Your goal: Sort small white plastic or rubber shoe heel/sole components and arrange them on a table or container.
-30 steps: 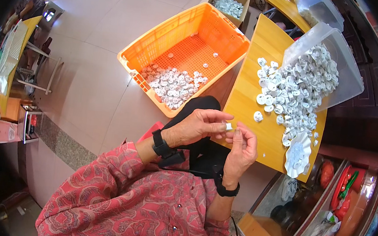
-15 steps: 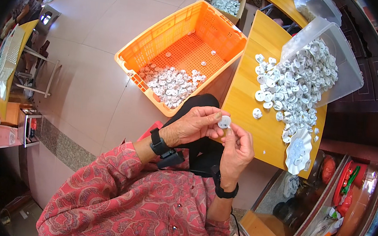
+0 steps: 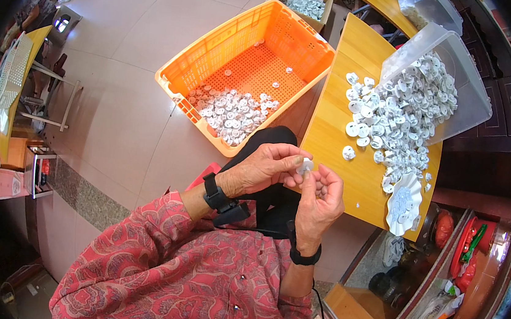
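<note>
A small round white plastic part (image 3: pixel 306 165) is pinched between the fingertips of my left hand (image 3: pixel 270 168), above my dark-trousered lap. My right hand (image 3: pixel 321 193) is closed on the same part from the right, thumb and fingers at its lower edge. Whether a smaller piece sits between the right fingers, I cannot tell. Just right of my hands, a heap of similar white plastic parts (image 3: pixel 404 112) spreads over the yellow table (image 3: pixel 332 130). A white scalloped dish (image 3: pixel 412 229) with small clear pieces stands at the table's near right corner.
Beyond my left hand, an orange crate (image 3: pixel 180 75) on the floor holds many white parts. A clear plastic bin (image 3: pixel 472 113) lies tipped on the table, spilling parts. Behind stands a cardboard box (image 3: pixel 323 19) of pale pieces. An open drawer (image 3: pixel 373 275) is at lower right.
The white part has turned from facing me flat to a more edge-on tilt. Both hands stay nearly in place, their fingers shifting slightly around it.
</note>
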Available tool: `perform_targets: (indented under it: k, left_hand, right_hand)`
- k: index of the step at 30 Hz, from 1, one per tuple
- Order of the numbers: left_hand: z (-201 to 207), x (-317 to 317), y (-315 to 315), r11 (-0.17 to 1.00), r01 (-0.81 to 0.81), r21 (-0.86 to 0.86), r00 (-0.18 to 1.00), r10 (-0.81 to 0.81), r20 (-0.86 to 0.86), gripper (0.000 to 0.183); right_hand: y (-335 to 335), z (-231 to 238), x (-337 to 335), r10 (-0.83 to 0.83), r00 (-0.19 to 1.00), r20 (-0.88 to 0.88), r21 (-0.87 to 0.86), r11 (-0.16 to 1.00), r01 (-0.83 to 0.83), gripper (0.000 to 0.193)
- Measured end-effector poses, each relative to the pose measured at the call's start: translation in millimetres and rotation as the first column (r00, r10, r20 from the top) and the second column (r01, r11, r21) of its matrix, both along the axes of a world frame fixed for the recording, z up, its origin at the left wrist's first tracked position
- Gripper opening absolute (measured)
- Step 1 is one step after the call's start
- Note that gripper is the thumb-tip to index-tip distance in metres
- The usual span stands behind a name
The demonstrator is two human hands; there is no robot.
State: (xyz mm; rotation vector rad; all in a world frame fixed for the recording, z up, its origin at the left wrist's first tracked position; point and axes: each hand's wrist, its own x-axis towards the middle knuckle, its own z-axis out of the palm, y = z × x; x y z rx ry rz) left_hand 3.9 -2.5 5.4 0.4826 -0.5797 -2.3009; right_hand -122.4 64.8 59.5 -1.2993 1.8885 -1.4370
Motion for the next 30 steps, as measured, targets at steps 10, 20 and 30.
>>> perform_targets:
  k: [10, 20, 30]
  left_hand:
    - [-3.8, 1.8, -1.6, 0.997, 0.034, -0.070, 0.998, -0.031, 0.051, 0.033]
    - [-0.1, 1.3, -3.0, 0.983, 0.020, -0.185, 0.983, 0.015, 0.183, 0.026]
    - [-2.2, 5.8, -6.2, 0.990, 0.046, -0.137, 0.987, -0.024, 0.162, 0.028]
  right_hand:
    - [-0.9, -1.5, 1.9, -0.003, 0.991, -0.131, -0.003, 1.000, 0.002, 0.019]
    - [-5.6, 6.4, 2.7, 0.052, 0.932, -0.358, -0.020, 0.998, -0.063, 0.014]
    - [-2.5, 0.6, -5.7, 0.097, 0.981, -0.170, 0.060, 0.994, -0.088, 0.017]
